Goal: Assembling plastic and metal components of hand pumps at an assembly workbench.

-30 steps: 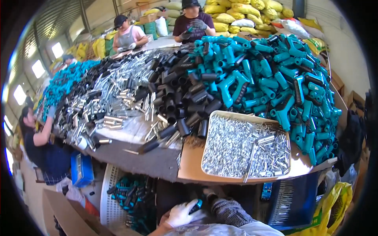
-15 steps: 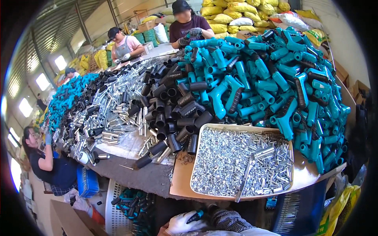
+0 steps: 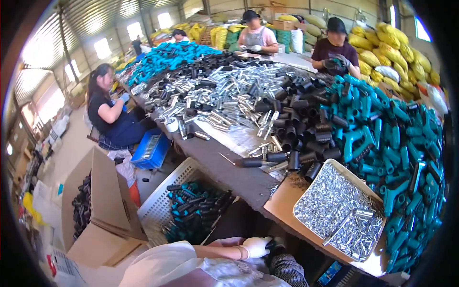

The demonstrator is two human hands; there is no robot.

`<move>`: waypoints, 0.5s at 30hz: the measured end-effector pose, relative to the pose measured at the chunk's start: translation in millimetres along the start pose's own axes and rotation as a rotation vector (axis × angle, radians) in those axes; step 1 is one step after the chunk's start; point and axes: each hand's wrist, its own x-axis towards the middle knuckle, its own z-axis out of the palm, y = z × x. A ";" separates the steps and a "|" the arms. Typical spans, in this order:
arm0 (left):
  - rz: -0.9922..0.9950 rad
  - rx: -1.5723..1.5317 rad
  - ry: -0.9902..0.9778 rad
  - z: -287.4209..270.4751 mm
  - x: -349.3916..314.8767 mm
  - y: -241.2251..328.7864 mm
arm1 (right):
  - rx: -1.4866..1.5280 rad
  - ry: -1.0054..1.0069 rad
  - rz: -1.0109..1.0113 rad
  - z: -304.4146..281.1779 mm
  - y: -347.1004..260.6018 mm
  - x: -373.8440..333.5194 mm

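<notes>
Brown cardboard box (image 3: 112, 198) at far left, flaps up, black pieces (image 3: 82, 205) inside. Beyond it a seated co-worker (image 3: 112, 107) in a dark top, at the table's edge; blue crate (image 3: 152, 152) on the near side of that person. Next, a white perforated basket (image 3: 157, 200) holding teal-and-black handles (image 3: 196, 210). On the dark table (image 3: 229, 168), a teal heap (image 3: 167, 62) at the far end, then silver metal tubes (image 3: 217, 103). Bottom centre, below table level: left hand (image 3: 256, 247), white-gloved, fingers bent in, meeting a small dark piece (image 3: 271, 245); shadow there, cannot tell how firmly it is held. Right hand at the end of a checked sleeve (image 3: 288, 269), close against the left; its grip cannot be told. Above right, black cylindrical sleeves (image 3: 306, 131) near a cream-rimmed tray (image 3: 295, 210) of small metal parts (image 3: 330, 201). Far right, teal pistol-shaped housings (image 3: 397, 153) piled high.
</notes>
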 end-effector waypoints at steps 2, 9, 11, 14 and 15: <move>0.014 -0.037 0.023 4.6 4.5 -5.0 | -0.003 -0.045 0.022 -0.1 1.7 -5.1; -0.024 0.016 0.137 81.3 44.6 -37.5 | 0.421 0.485 -0.130 24.9 -52.5 -62.5; -0.002 0.064 0.063 89.8 51.0 -49.2 | 0.335 0.551 -0.125 32.2 -51.0 -60.1; -0.021 0.044 0.043 125.7 57.5 -98.1 | 0.186 0.382 -0.142 25.3 -69.5 -63.2; -0.057 -0.059 0.040 42.4 31.8 -21.9 | 0.296 0.383 -0.106 24.4 -43.0 -60.8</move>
